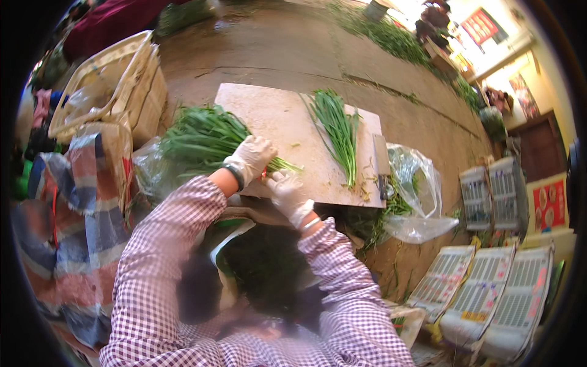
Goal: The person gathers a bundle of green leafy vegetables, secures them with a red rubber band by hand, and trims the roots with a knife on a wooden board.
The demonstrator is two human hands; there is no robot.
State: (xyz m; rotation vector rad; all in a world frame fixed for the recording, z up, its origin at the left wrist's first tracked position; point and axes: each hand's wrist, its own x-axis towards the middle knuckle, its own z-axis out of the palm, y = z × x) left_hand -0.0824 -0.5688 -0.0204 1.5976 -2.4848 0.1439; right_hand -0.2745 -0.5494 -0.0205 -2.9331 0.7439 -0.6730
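My left hand (pixel 249 159), in a white glove, is closed around the stem end of a bunch of garlic chives (pixel 205 136). Its long green leaves fan out to the left, and the pale cut ends point right. My right hand (pixel 287 191), also gloved, is just below those ends with its fingers drawn together. A small red strip (pixel 264 175) shows between the two hands, at the right fingertips. Both hands are over the near edge of a pale board (pixel 269 113). On the board's right side lies a second, looser bunch of chives (pixel 337 131).
A white plastic crate (pixel 137 92) stands at the left, above a striped woven sack (pixel 98 202). Right of the board are a clear plastic bag (pixel 422 183) and loose greens. Newspaper-covered bundles (pixel 477 287) line the lower right. A person (pixel 434 24) is far off, beside heaped greens (pixel 391 40).
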